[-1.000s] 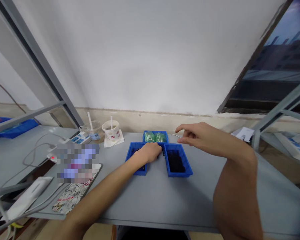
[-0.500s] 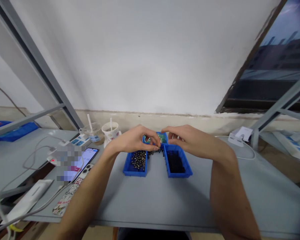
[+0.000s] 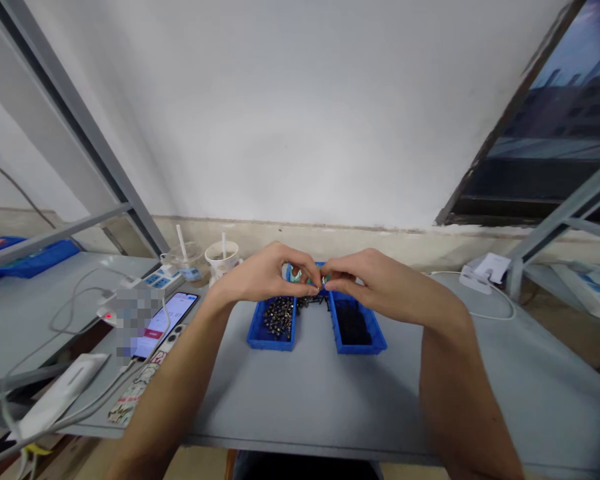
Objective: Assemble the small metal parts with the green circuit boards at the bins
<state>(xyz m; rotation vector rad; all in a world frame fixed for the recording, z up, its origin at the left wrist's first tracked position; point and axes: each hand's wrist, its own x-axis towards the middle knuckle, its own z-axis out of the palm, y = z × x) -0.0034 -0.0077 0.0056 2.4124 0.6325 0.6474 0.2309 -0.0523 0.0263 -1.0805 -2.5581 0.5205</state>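
Note:
My left hand [image 3: 285, 273] and my right hand [image 3: 363, 279] meet over the far blue tray [image 3: 320, 265], fingertips close together. Each hand is closed in a pinch; what they hold is too small to make out. Below my left hand, a blue tray [image 3: 271, 345] holds many small metal parts [image 3: 280, 317]. Under my right hand stands another blue tray [image 3: 361, 349] with dark small pieces [image 3: 353, 323]. Loose dark screw-like parts [image 3: 313, 301] lie between these two trays. My hands partly hide the far tray and its green contents.
At the left are a lit phone [image 3: 165, 323], a power strip [image 3: 163, 280], cables, a white packet [image 3: 63, 393] and two cups with straws, one a paper cup [image 3: 223, 257]. A white charger [image 3: 485, 273] with a cable sits at the right.
My right hand has moved left and its thumb and fingers have come together, near my left fingertips. My left hand has barely moved. The view has shifted slightly.

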